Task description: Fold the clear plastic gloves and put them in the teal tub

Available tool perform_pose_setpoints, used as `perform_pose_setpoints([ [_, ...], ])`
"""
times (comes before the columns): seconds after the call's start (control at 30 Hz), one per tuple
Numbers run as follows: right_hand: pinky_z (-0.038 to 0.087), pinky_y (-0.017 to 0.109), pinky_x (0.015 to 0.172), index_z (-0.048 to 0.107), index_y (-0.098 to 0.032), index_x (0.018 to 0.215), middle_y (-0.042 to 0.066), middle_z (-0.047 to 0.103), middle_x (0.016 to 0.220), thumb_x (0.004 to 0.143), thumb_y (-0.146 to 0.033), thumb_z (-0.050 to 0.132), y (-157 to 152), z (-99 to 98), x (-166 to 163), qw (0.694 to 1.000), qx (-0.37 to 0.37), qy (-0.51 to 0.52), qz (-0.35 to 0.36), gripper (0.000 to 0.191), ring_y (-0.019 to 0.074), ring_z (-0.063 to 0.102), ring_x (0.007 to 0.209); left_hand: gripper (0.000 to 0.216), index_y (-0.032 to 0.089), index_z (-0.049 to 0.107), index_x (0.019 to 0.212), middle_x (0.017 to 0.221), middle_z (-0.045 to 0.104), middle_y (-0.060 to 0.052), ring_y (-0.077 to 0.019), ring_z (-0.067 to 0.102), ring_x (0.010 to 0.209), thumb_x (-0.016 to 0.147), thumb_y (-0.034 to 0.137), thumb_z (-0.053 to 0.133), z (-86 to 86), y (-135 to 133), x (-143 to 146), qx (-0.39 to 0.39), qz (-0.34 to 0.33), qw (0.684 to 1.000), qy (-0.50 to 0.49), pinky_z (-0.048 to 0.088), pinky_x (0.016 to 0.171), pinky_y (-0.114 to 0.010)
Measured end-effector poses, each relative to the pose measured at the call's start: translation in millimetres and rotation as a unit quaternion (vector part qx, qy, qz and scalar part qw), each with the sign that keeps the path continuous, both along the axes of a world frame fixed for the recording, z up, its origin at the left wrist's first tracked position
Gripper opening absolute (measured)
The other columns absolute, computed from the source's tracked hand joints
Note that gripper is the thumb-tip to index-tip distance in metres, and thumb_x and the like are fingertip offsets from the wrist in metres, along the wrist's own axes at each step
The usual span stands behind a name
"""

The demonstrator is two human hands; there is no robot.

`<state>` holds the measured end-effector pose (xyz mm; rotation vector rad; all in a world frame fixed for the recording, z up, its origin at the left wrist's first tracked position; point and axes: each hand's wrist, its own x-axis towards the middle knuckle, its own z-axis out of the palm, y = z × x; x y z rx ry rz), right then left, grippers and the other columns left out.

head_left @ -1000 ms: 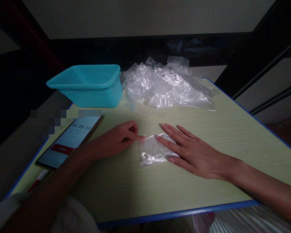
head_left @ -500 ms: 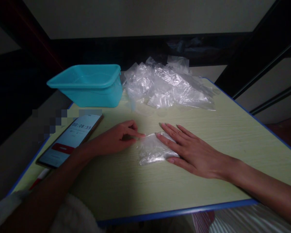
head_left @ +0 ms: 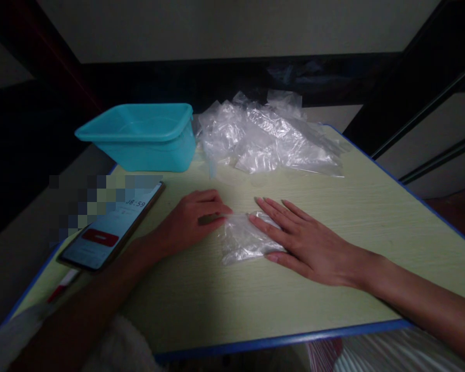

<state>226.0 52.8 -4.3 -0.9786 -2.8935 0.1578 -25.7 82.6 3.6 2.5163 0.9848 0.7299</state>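
Note:
A small clear plastic bag (head_left: 242,240) lies flat on the table, in front of me. My right hand (head_left: 304,240) rests spread over the bag's right part, fingers stretched out and pressing it down. At the bag's upper left corner, my left hand (head_left: 196,219) has thumb and index finger brought together on the edge, with the other fingers curled. Part of the bag is hidden beneath my right fingers.
A turquoise plastic basin (head_left: 147,152) stands at the back left. Beside it sits a heap of crumpled clear plastic bags (head_left: 267,137). Left of my forearm lie a phone (head_left: 108,232) showing a timer and a red-and-white pen (head_left: 64,284). The table (head_left: 313,315) has a blue edge.
My left thumb has moved right and up to the bag's corner, closing toward the index finger. The left forearm has shifted slightly, uncovering more of the phone's lower part. My right hand stays still.

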Motion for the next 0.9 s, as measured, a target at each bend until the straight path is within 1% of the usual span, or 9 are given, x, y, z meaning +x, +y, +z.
perform_pose_setpoints([
  [0.17,0.021,0.053,0.107,0.027,-0.013,0.143,0.02,0.015,0.149,0.095,-0.045,0.031,-0.1,-0.9,-0.3,1.0,0.005,-0.006,0.003,0.058,0.0307,0.012,0.137,0.021,0.017,0.068,0.078,0.074,0.057,-0.001,-0.0127,0.052,0.068,0.087,0.016,0.049,-1.7,1.1,-4.1,0.102,-0.004,0.995,-0.008,0.039,0.065,-0.025],
  [0.23,0.021,0.053,0.108,0.024,-0.012,0.143,0.02,0.016,0.149,0.095,-0.046,0.03,0.0,-1.6,-0.4,1.0,0.005,0.0,0.0,0.059,0.0292,0.012,0.137,0.022,0.017,0.067,0.076,0.073,0.057,-0.001,-0.0125,0.051,0.067,0.088,0.015,0.048,-1.4,1.3,-5.3,0.145,-0.009,0.989,0.01,0.039,0.065,-0.025],
  [0.3,0.021,0.052,0.108,0.02,-0.009,0.144,0.02,0.016,0.149,0.095,-0.048,0.029,-0.1,-2.0,-0.6,1.0,0.005,0.005,-0.005,0.063,0.0275,0.013,0.138,0.024,0.015,0.066,0.074,0.074,0.057,-0.002,-0.0131,0.051,0.069,0.089,0.014,0.047,-0.2,1.3,-6.1,0.166,-0.017,0.984,0.057,0.038,0.066,-0.026],
  [0.37,0.022,0.05,0.109,0.017,-0.005,0.143,0.02,0.017,0.148,0.094,-0.05,0.028,-0.2,-2.1,-0.7,1.0,0.006,0.003,-0.01,0.068,0.0265,0.014,0.138,0.027,0.014,0.065,0.071,0.075,0.058,-0.004,-0.014,0.051,0.071,0.09,0.013,0.045,1.2,1.2,-6.4,0.176,-0.027,0.978,0.11,0.037,0.068,-0.027],
  [0.47,0.021,0.049,0.109,0.017,-0.001,0.142,0.021,0.019,0.147,0.094,-0.051,0.028,-0.3,-2.0,-0.8,1.0,0.007,-0.002,-0.015,0.071,0.0263,0.015,0.137,0.032,0.015,0.062,0.068,0.072,0.057,-0.003,-0.0142,0.048,0.068,0.091,0.013,0.04,1.7,1.7,-5.4,0.178,-0.028,0.973,0.143,0.036,0.068,-0.028],
  [0.57,0.021,0.05,0.109,0.017,-0.003,0.143,0.021,0.02,0.147,0.093,-0.05,0.031,-0.2,-2.5,-0.6,1.0,0.005,0.007,-0.012,0.069,0.0266,0.015,0.137,0.035,0.016,0.059,0.065,0.069,0.056,-0.001,-0.014,0.047,0.064,0.091,0.015,0.036,1.2,3.1,-3.7,0.176,-0.023,0.971,0.159,0.035,0.066,-0.028],
  [0.67,0.02,0.05,0.11,0.017,-0.005,0.143,0.021,0.019,0.148,0.093,-0.049,0.033,0.1,-2.9,-0.6,1.0,0.0,0.01,-0.013,0.07,0.027,0.015,0.137,0.035,0.016,0.06,0.065,0.071,0.057,-0.002,-0.014,0.048,0.065,0.09,0.015,0.035,1.8,4.8,-3.9,0.173,-0.031,0.967,0.182,0.035,0.066,-0.028],
  [0.8,0.02,0.05,0.109,0.021,-0.004,0.142,0.021,0.018,0.148,0.093,-0.051,0.032,0.1,-1.7,-1.5,1.0,-0.003,0.0,-0.017,0.069,0.0272,0.014,0.137,0.029,0.016,0.063,0.07,0.077,0.059,-0.004,-0.0153,0.052,0.071,0.086,0.012,0.039,4.3,4.0,-6.9,0.187,-0.036,0.969,0.156,0.038,0.07,-0.03],
  [0.9,0.021,0.05,0.109,0.024,-0.005,0.142,0.021,0.017,0.148,0.093,-0.051,0.032,-0.5,-0.2,-2.6,1.0,0.002,-0.012,-0.019,0.068,0.0283,0.013,0.137,0.021,0.018,0.062,0.091,0.087,0.059,-0.004,-0.0164,0.054,0.079,0.079,0.012,0.045,7.8,-5.3,-0.7,0.184,-0.003,0.98,0.071,0.042,0.073,-0.031],
])
